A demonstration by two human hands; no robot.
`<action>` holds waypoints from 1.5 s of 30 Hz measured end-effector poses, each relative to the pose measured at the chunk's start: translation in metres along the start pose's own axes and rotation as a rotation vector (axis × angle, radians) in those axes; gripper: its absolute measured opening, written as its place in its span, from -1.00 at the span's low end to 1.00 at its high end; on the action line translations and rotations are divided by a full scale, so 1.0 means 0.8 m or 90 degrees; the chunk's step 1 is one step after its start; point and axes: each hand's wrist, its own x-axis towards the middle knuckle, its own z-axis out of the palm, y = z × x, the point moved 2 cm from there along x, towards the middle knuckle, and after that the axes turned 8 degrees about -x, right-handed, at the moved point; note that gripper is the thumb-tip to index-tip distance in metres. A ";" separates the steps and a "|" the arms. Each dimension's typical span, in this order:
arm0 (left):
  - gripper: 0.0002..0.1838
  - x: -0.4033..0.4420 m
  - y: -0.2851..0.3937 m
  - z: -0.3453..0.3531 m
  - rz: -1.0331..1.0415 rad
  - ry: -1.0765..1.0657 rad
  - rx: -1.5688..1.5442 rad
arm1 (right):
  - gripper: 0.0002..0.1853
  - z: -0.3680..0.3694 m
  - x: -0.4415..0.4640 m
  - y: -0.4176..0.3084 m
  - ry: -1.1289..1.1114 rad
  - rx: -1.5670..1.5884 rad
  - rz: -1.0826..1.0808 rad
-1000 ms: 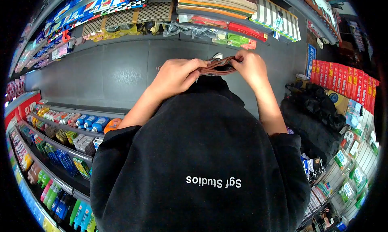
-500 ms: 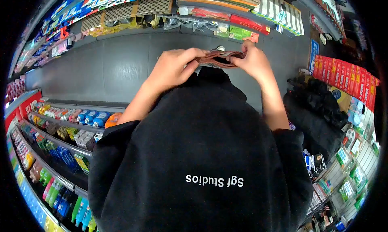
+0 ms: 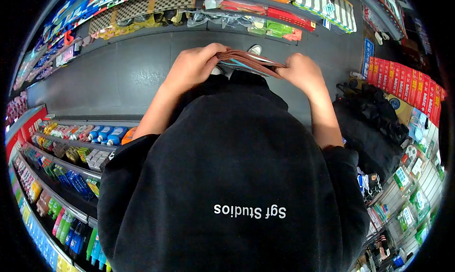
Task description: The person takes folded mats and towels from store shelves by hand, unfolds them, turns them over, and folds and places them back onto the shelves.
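Observation:
Out in front of my chest, a folded brown fabric piece (image 3: pixel 249 61) with teal and white parts stretches between my two hands. I cannot tell its exact kind. My left hand (image 3: pixel 196 63) is closed on its left end, fingers on top and thumb below. At the other end, my right hand (image 3: pixel 302 72) is closed on the right corner, with its fingertips partly hidden. The layers lie nearly flat together and tilt down to the right.
Ahead, a low shelf holds folded mats (image 3: pixel 142 11) and a striped textile (image 3: pixel 327 9). Shelves of bottles (image 3: pixel 113 136) stand at left. Red boxes (image 3: pixel 403 85) and a black heap (image 3: pixel 369 120) are at right. Grey floor (image 3: pixel 118 68) lies between, with a shoe (image 3: pixel 255 49).
The fabric piece was gapping open in the middle and now lies flatter, pulled longer between my hands. My left hand has moved left and up, my right hand slightly right and down.

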 end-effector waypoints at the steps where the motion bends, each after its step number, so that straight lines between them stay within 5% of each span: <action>1: -0.72 -0.001 -0.004 0.001 -0.008 -0.007 0.004 | -0.69 -0.002 -0.002 0.000 -0.001 0.000 0.000; 18: -0.77 -0.002 -0.024 0.017 -0.047 -0.010 -0.117 | -0.73 -0.004 -0.011 0.005 -0.096 0.124 -0.172; 25: -0.77 -0.002 -0.026 0.020 -0.069 -0.008 -0.143 | -0.74 -0.027 -0.019 0.008 -0.112 0.035 -0.095; 31: -0.76 -0.003 -0.020 0.023 -0.063 -0.020 -0.107 | -0.65 -0.036 -0.023 0.020 0.035 0.119 -0.055; 34: -0.75 0.004 -0.017 0.026 -0.038 -0.013 -0.093 | -0.49 -0.041 -0.025 -0.018 0.274 0.152 -0.348; 45: -0.65 0.023 0.016 0.023 -0.046 0.013 -0.182 | -0.73 -0.011 -0.002 -0.081 0.387 0.174 -0.459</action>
